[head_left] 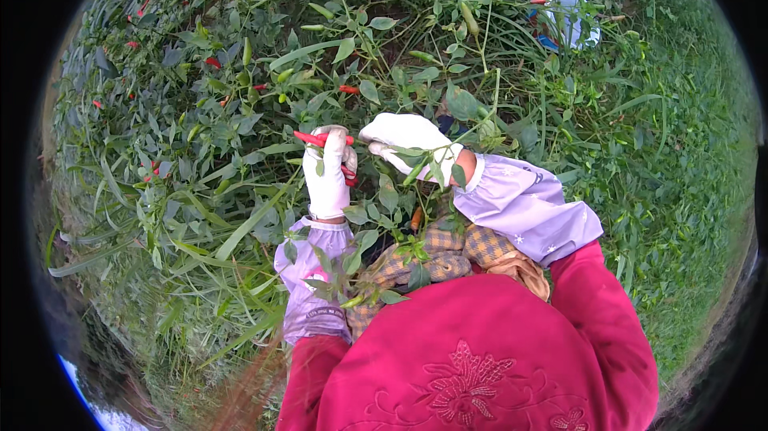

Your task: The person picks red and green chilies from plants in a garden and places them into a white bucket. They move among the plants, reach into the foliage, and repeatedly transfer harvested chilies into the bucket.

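Observation:
My left hand point(327, 176), in a white glove, is closed around several red chili peppers point(309, 138); their tips stick out on both sides of the fingers. Just to its right is my right hand point(414, 140), also gloved in white, with thumb and fingertips brought together beside the held peppers. Whether those fingertips pinch anything is hidden. A green chili pepper point(414, 173) and leaves hang in front of the right wrist. Above the hands, a red chili point(349, 90) shows among the leaves of the chili plants point(384, 71).
A white and blue container point(573, 20) sits in the foliage at upper right. Long grass blades point(252, 224) spread at left. Leafy stems reach over the checked cloth point(441, 251) at my waist. An orange chili point(416, 219) hangs near it.

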`<action>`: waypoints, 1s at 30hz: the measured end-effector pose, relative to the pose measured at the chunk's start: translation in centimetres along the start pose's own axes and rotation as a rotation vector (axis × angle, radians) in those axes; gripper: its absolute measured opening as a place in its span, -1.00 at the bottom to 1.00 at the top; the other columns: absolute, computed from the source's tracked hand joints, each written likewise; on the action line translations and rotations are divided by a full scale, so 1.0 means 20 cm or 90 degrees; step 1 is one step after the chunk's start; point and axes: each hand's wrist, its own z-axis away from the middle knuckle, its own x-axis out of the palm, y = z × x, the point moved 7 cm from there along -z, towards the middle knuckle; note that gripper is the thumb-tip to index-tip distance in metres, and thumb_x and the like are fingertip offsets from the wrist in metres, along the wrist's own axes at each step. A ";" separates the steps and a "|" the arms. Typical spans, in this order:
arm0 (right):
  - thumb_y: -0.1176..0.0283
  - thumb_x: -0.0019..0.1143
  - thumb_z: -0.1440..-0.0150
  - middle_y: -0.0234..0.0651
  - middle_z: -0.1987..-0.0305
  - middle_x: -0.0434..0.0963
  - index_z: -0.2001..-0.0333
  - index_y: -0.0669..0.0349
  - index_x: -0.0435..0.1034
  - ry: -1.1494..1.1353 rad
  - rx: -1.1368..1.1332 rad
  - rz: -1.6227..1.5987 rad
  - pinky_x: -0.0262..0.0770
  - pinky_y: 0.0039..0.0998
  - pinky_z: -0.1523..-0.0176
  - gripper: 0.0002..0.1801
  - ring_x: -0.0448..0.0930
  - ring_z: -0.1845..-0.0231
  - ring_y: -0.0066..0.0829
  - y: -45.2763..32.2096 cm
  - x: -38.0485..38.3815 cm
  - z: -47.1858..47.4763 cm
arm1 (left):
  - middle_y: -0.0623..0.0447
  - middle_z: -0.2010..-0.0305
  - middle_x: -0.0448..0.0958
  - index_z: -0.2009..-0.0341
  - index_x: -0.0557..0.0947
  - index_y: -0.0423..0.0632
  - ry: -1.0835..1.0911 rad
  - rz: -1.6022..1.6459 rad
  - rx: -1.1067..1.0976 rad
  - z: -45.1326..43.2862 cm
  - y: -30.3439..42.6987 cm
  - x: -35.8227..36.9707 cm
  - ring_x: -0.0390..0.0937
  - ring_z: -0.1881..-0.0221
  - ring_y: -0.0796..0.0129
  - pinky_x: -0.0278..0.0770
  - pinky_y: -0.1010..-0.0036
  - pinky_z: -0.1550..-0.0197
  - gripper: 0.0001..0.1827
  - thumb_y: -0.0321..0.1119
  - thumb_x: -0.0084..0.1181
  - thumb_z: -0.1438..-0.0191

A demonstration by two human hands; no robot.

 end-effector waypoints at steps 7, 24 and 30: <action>0.35 -0.03 -0.10 -0.16 0.33 0.52 0.23 0.18 0.42 -0.123 0.156 0.083 0.48 -0.23 0.21 -0.80 0.55 0.28 -0.07 0.06 0.05 0.05 | 0.22 0.63 0.21 0.42 0.38 -0.01 0.152 0.026 0.061 0.02 0.09 -0.08 0.16 0.67 0.56 0.10 0.61 0.65 -0.74 -0.16 0.07 -0.18; 0.23 0.02 -0.10 -0.13 0.47 0.50 0.37 0.23 0.42 0.004 0.111 0.134 0.43 -0.20 0.34 -0.73 0.54 0.42 -0.07 0.31 0.08 -0.29 | 0.22 0.63 0.20 0.35 0.38 0.03 -0.101 0.351 -0.168 0.15 -0.09 -0.02 0.24 0.55 0.44 0.28 0.56 0.49 -0.73 -0.07 -0.11 -0.28; 0.32 0.10 -0.07 -0.17 0.37 0.52 0.21 0.25 0.40 0.102 0.119 0.154 0.44 -0.23 0.24 -0.74 0.54 0.35 -0.11 0.28 -0.04 -0.18 | 0.21 0.52 0.32 0.23 0.42 0.10 -0.104 0.239 -0.253 0.29 -0.11 -0.17 0.28 0.62 0.50 0.25 0.57 0.65 -0.82 -0.14 0.04 -0.20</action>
